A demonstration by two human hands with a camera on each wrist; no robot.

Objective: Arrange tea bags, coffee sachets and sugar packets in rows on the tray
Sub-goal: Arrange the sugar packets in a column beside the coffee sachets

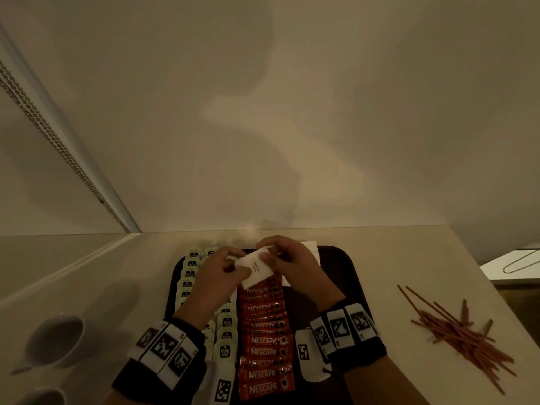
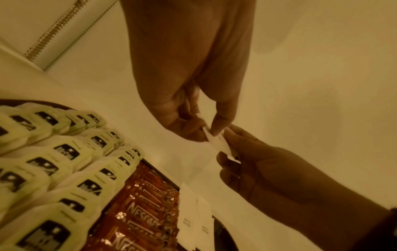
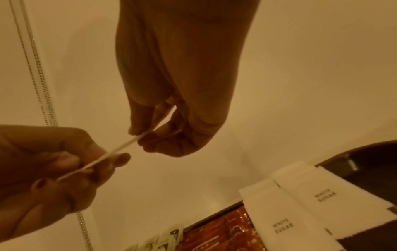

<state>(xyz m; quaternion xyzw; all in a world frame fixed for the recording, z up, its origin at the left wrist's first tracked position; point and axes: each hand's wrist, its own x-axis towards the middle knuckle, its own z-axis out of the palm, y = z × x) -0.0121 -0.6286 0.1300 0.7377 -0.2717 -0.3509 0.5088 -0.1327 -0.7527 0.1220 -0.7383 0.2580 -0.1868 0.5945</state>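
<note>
Progress is judged to be well past halfway. Rows of pale green tea bags [image 1: 226, 323] are laid beneath and beside the left wrist, and a long overlapping column of red coffee sachets [image 1: 264, 340] runs between the two wrists toward the fingers. Two white sugar packets [image 3: 300, 208] are already set down below the right hand, just beside the far end of the coffee column. The remainder of the dark tray [image 1: 344, 276], under and to the outer side of the right hand, is seen bare, so the sugar row is taken to be barely begun and most of it is left to be laid.

One further sugar packet [image 1: 257, 267] is held above the far end of the coffee column, clear of the tray, and is shared between both hands. It is pinched at one end by the left hand [image 1: 217, 276], thumb and curled fingers closed on the paper. Its other end is pinched by the right hand [image 1: 287, 264] in the same manner, with the remaining fingers tucked. In the wrist views the packet is seen edge-on, stretched straight between the two grips.

Whether more packets are kept behind the held one cannot be told. Red stirrers [image 1: 464, 337] lie loose on the counter, well out beyond the right wrist, and white cups [image 1: 55, 340] stand beyond the left wrist.
</note>
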